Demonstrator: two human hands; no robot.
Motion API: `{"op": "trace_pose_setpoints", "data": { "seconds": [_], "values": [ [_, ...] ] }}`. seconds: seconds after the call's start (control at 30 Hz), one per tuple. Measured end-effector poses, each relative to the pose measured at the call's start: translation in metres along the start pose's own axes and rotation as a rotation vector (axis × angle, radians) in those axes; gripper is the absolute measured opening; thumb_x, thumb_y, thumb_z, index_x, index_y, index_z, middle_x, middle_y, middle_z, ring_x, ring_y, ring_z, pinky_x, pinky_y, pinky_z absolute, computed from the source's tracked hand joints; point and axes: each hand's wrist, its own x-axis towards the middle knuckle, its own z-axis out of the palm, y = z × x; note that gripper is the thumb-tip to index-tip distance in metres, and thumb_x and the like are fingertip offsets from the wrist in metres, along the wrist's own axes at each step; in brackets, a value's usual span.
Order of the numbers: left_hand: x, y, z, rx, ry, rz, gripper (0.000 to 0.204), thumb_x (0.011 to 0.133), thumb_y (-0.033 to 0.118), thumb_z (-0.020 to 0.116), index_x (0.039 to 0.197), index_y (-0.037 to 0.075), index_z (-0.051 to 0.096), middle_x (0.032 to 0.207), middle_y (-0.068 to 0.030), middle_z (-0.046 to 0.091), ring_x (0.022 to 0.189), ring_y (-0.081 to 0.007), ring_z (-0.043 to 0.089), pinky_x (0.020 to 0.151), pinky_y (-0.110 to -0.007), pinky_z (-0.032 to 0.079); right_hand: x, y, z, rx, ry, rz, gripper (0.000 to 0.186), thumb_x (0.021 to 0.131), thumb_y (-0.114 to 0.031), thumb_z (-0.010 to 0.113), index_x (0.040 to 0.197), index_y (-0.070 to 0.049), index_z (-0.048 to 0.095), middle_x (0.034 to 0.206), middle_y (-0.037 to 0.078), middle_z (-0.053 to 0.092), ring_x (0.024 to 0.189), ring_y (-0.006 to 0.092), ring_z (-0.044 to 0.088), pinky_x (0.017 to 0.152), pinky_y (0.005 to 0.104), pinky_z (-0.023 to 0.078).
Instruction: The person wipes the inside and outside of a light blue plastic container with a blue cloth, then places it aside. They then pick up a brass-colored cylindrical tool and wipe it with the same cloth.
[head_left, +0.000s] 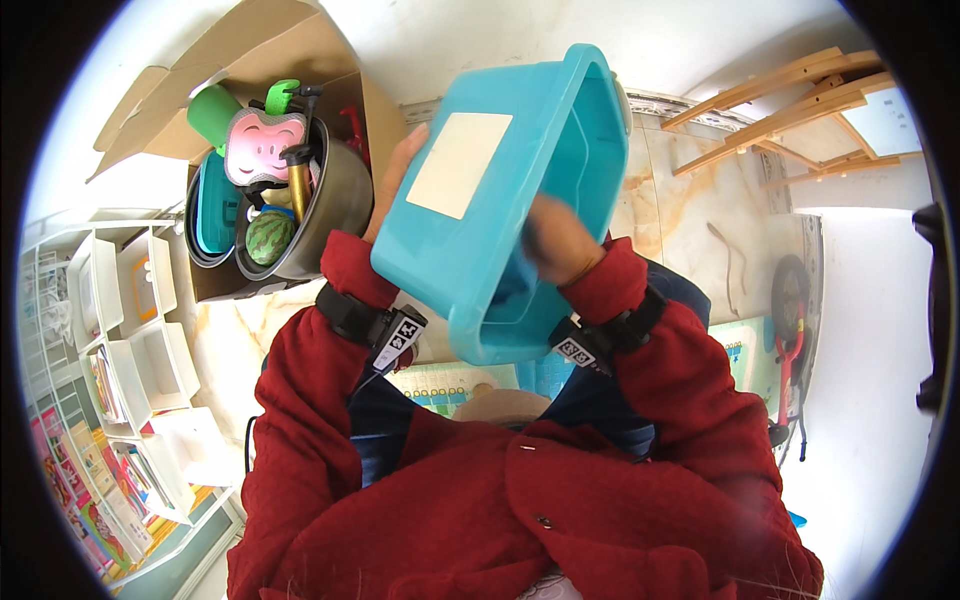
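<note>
Teal plastic bin [535, 165], tilted: L hand [398, 178] grips base edge. R hand [562, 242], blurred on my feed, inside rim nr blue cloth [515, 281]; can't tell grip.

bin [510, 190]: smooth glossy plastic | label [460, 165]: matt paper | box [386, 120]: matt cardboard

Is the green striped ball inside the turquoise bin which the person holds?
No, the green striped ball lies in the dark grey container, to the left of the turquoise bin.
</note>
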Motion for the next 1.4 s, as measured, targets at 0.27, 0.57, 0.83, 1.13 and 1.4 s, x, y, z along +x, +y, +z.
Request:
{"op": "trace_pose_setpoints", "data": {
  "seconds": [0.27,0.57,0.83,1.13,1.4],
  "values": [
    [0.016,-0.018,-0.017,0.135,0.029,-0.005,0.050,0.091,0.047,0.051,0.121,0.008,0.055,0.105,-0.0085,0.064,0.090,-0.0141,0.062,0.076,-0.027,0.052,0.004,0.021,0.000,0.121,-0.201,-0.111,0.044,0.094,-0.033,0.047,0.127,-0.002,0.046,0.124,0.011,0.053,0.106,0.0196,0.054,0.092,0.0309,0.045],
    [-0.004,0.003,0.012,0.069,-0.133,-0.072,0.056,0.085,0.052,0.056,0.120,0.008,0.055,0.104,-0.0070,0.062,0.090,-0.0143,0.059,0.077,-0.028,0.050,0.021,0.013,-0.035,0.629,0.271,-0.259,0.033,0.095,-0.030,0.046,0.114,-0.003,0.055,0.105,0.009,0.062,0.093,0.0189,0.061,0.081,0.0326,0.052],
    [-0.013,0.025,0.008,0.114,0.070,0.053,0.051,0.086,0.049,0.055,0.117,0.009,0.056,0.103,-0.0062,0.061,0.092,-0.0142,0.058,0.078,-0.028,0.049,0.000,0.024,0.014,0.290,0.092,-0.179,0.044,0.095,-0.036,0.045,0.125,-0.004,0.048,0.118,0.010,0.058,0.101,0.0205,0.059,0.088,0.0353,0.050],
    [0.008,0.027,-0.007,0.036,0.072,0.115,0.057,0.083,0.048,0.060,0.124,0.009,0.051,0.120,-0.0067,0.053,0.106,-0.0192,0.051,0.087,-0.033,0.044,0.017,-0.017,-0.032,1.078,0.279,-0.088,0.040,0.094,-0.038,0.050,0.116,-0.005,0.053,0.109,0.010,0.062,0.098,0.0196,0.061,0.084,0.0340,0.051],
    [0.014,0.016,-0.014,0.211,0.090,0.080,0.053,0.086,0.042,0.058,0.126,0.007,0.050,0.117,-0.0071,0.055,0.107,-0.0197,0.052,0.094,-0.036,0.039,0.012,-0.017,-0.042,0.497,0.294,-0.088,0.040,0.079,-0.016,0.071,0.114,-0.002,0.055,0.106,0.007,0.062,0.093,0.0160,0.060,0.081,0.0308,0.051]
  ]
}}
